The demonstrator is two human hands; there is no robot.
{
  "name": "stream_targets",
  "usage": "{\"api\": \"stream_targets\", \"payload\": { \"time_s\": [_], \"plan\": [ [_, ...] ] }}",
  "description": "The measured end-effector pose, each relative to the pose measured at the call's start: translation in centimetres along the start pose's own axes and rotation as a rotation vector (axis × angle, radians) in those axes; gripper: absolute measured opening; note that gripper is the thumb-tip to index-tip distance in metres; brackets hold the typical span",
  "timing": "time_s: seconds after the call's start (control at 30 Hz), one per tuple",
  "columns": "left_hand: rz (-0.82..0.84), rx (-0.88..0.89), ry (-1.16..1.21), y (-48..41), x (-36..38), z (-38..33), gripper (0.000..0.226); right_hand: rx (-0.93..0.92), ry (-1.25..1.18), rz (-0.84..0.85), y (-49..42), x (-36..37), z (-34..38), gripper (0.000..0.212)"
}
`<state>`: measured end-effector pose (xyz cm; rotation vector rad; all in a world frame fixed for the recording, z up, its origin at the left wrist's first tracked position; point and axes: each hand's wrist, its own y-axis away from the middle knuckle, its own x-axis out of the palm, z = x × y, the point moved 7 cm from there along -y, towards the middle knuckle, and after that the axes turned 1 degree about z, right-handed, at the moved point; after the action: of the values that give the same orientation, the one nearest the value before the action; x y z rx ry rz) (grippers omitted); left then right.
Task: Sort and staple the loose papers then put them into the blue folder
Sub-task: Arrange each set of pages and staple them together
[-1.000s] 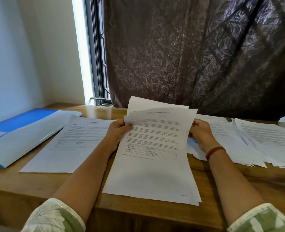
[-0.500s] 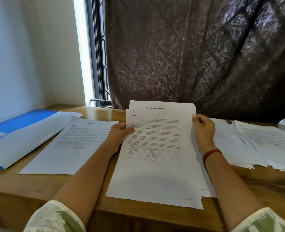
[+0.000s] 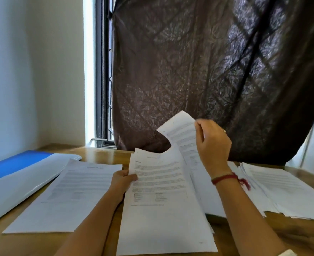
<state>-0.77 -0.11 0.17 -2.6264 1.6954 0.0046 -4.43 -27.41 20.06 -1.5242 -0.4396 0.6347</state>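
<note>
A stack of printed white sheets lies on the wooden table in front of me. My left hand grips its upper left edge, thumb on top. My right hand pinches the top corner of one sheet and holds it lifted and curled above the stack. A single printed page lies flat to the left. Further left is the blue folder, open, with its pale inner flap facing up. No stapler is visible.
A spread pile of more printed papers covers the table's right side. A dark patterned curtain hangs behind the table, with a window strip and white wall to the left. The wooden table edge runs along the bottom.
My right hand has risen, lifting one sheet by its top corner off the stack. My left hand stays on the stack's left edge. The view has tilted slightly.
</note>
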Motion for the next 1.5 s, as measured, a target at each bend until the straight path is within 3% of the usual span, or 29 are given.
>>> {"api": "stream_targets", "payload": {
  "time_s": [0.13, 0.33, 0.47, 0.6, 0.77, 0.9, 1.03, 1.27, 1.43, 1.5],
  "plan": [
    [0.017, 0.004, -0.034, 0.0, 0.0, 0.1, 0.009, -0.101, -0.056, -0.11, -7.3, -2.9, 4.0, 0.02],
    [0.05, 0.02, -0.031, 0.3, 0.1, 0.0, 0.011, 0.146, -0.226, -0.221, -13.6, -4.9, 3.0, 0.024],
    [0.019, 0.007, -0.017, 0.5, 0.0, -0.1, 0.007, 0.397, -0.225, 0.005, -10.0, -1.1, -1.6, 0.02],
    [0.003, 0.008, 0.019, 0.6, 0.0, -0.3, 0.006, 0.712, -0.242, 0.335, 0.9, 5.1, -6.2, 0.015],
    [0.009, 0.004, 0.026, 0.0, 0.1, 0.1, 0.009, 1.095, -0.263, 0.613, 14.2, 9.0, -8.8, 0.019],
    [-0.002, 0.025, 0.018, -0.3, 0.2, 0.1, 0.011, 1.176, -0.287, 0.755, 16.4, 9.9, -9.9, 0.011],
    [-0.024, 0.032, 0.031, -0.4, 0.2, 0.2, 0.015, 1.236, -0.215, 0.824, 16.2, 10.2, -9.6, 0.025],
    [0.009, 0.054, -0.004, -0.1, 0.6, -0.4, 0.011, 1.225, -0.34, 0.676, 16.0, 10.1, -7.3, 0.009],
    [0.039, 0.04, 0.038, -0.2, 0.5, -0.1, 0.018, 1.229, -0.448, 0.609, 15.6, 10.2, -7.0, 0.008],
    [0.075, 0.047, 0.096, -0.3, 0.4, -0.1, 0.024, 1.298, -0.512, 0.492, 15.2, 9.6, -7.5, 0.016]
  ]
}}
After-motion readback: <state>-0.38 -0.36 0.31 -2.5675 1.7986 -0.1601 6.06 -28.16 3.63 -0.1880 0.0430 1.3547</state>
